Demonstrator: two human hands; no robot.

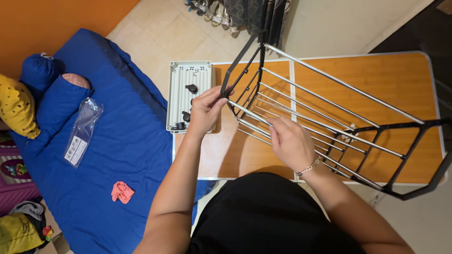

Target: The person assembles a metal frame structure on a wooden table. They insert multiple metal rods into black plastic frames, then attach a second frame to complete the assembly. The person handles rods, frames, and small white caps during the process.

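The left hand (pixel 205 109) pinches the black plastic end frame (pixel 240 59) of a rack (pixel 329 117) at about ten o'clock from the middle of the view, fingertips closed on the strut where the metal rods meet it. The right hand (pixel 289 141), just right of centre, curls around one of the silver rods (pixel 325 99), thumb on top, gripping it near its left end. Holding both parts at once looks like a way to keep the rod lined up with its socket in the frame.

The rack lies tilted across a wooden folding table (pixel 405 80), its rods running from the left frame out to a second black end frame (pixel 405 155) at four o'clock, which overhangs the table's near edge. Resting it on the table takes the weight off the hands.

At nine o'clock from the left hand, touching the table's left edge, sits a pale ribbed tray (pixel 188 94) with several small black fittings (pixel 191 88) on it, within easy reach. Farther left, a blue mattress (pixel 117 141) carries a clear plastic bag (pixel 82 131) and a small pink cloth (pixel 122 192). Shoes (pixel 216 11) line the floor at twelve o'clock.
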